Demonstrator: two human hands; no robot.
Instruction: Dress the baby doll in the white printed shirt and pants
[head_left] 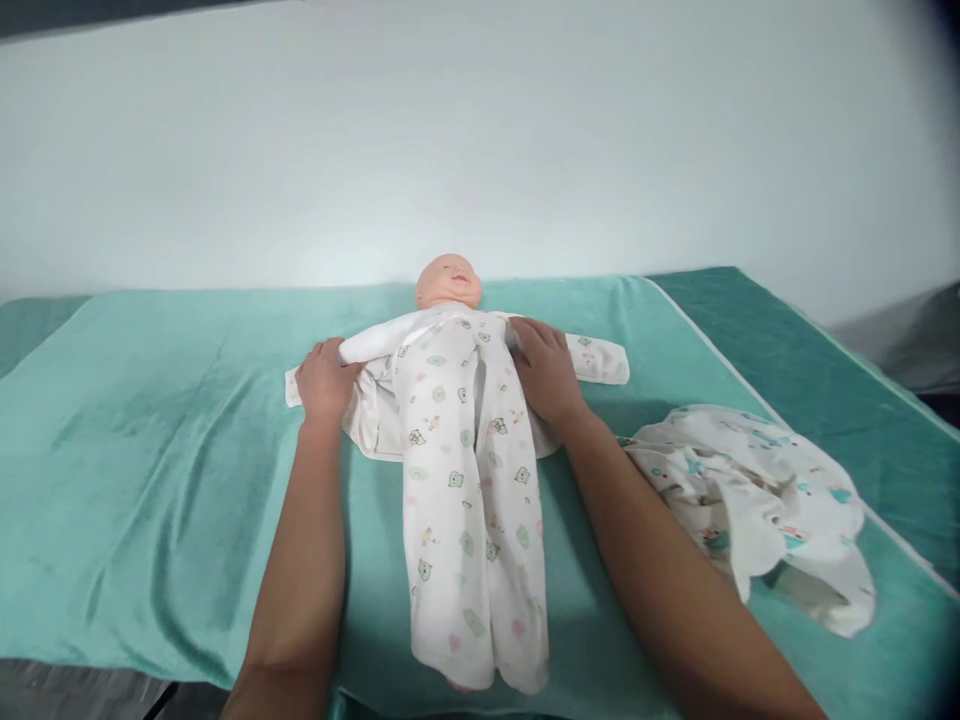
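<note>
Both hands (326, 383) (546, 372) between sleeve ends (292, 388) (615, 365)

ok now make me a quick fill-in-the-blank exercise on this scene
1. Of the left hand and right hand, the ____ one is nearer the crumpled cloth.
2. The part of the doll closest to the wall is its ____.
3. Under its small prints, the doll's clothing is mainly ____.

Missing words: right; head; white
</note>
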